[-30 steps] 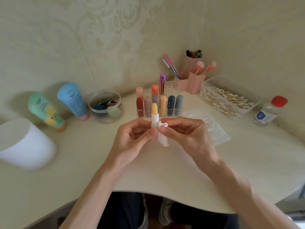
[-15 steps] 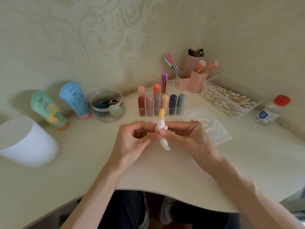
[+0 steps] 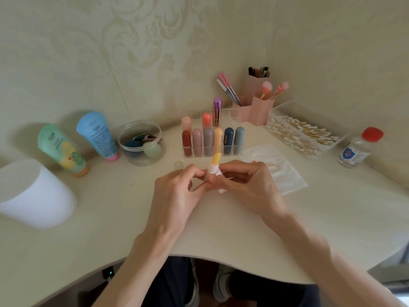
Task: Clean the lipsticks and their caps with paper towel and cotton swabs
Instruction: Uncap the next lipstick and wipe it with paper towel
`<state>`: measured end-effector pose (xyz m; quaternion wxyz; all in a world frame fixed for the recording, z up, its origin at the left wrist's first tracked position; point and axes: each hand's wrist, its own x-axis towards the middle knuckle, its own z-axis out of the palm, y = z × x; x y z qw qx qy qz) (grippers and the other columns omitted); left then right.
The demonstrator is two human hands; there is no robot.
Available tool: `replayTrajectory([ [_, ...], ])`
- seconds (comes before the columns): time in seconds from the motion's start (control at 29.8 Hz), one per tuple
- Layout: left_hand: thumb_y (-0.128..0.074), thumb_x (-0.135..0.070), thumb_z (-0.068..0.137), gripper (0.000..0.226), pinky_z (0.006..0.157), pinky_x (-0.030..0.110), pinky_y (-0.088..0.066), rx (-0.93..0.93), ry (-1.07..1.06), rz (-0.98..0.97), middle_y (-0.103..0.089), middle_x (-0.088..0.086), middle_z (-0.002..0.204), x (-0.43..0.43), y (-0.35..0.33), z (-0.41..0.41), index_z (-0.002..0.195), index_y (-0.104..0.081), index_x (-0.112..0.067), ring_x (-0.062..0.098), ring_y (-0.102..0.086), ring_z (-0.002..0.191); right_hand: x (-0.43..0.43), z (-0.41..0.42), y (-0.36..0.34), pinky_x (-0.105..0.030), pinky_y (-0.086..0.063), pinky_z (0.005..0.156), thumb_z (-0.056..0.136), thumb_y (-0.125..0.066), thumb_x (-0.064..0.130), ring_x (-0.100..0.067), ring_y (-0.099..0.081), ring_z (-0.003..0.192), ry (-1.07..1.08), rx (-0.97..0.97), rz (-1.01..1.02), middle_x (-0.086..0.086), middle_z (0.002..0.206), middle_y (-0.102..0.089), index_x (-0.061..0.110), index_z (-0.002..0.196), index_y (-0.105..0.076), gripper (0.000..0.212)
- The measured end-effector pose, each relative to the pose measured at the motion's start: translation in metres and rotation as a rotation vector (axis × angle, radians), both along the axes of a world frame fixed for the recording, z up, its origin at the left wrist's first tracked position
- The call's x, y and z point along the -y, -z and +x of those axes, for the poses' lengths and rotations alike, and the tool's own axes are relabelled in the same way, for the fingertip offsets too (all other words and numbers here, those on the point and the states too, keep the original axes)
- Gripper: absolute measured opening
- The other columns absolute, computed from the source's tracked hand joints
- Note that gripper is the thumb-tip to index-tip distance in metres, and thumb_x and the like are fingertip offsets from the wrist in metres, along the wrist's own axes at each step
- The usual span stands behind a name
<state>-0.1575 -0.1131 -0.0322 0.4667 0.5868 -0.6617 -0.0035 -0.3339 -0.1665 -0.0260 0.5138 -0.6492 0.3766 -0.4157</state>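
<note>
An uncapped lipstick (image 3: 216, 158) with a yellow-orange tip stands upright between my hands above the table's middle. My left hand (image 3: 177, 193) pinches its lower body from the left. My right hand (image 3: 245, 185) pinches a small white piece of paper towel (image 3: 214, 171) wrapped round the tube just under the tip; a scrap of it hangs below my fingers. Behind them a clear organizer (image 3: 230, 114) holds several capped lipsticks (image 3: 197, 144) in two rows. A clear box of cotton swabs (image 3: 307, 134) stands at the right.
A plastic packet (image 3: 285, 173) lies flat right of my hands. A red-capped bottle (image 3: 358, 148) stands far right, pink brush holders (image 3: 256, 107) at the back. Left are a round clear jar (image 3: 141, 142), two tubes (image 3: 97, 136) and a white bin (image 3: 31, 193).
Both hands have sunk slightly toward the table with the lipstick. The paper towel has moved up the tube, closer to the coloured tip.
</note>
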Motion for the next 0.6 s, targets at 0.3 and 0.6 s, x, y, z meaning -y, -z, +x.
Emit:
replayTrajectory([
  [0.3, -0.081, -0.05, 0.079, 0.031, 0.054, 0.04, -0.038, -0.244, 0.13, 0.081, -0.044, -0.002, 0.054, -0.0001, -0.001, -0.004, 0.088, -0.071, -0.021, 0.02, -0.04, 0.054, -0.0015, -0.0032, -0.0048, -0.048, -0.057, 0.098, 0.088, -0.08, 0.021, -0.037, -0.075, 0.104, -0.026, 0.141, 0.175, -0.014, 0.101, -0.081, 0.006, 0.105, -0.083, 0.022],
  [0.6, -0.081, -0.022, 0.085, 0.016, 0.071, 0.032, -0.055, -0.414, 0.24, 0.223, -0.075, -0.013, 0.077, -0.0018, 0.0033, 0.002, 0.099, -0.078, -0.028, 0.02, -0.066, 0.068, 0.0009, -0.0059, -0.0021, -0.037, -0.059, 0.083, 0.075, -0.084, 0.012, -0.029, -0.075, 0.086, -0.024, 0.185, 0.108, -0.021, 0.093, -0.079, -0.008, 0.094, -0.078, 0.029],
])
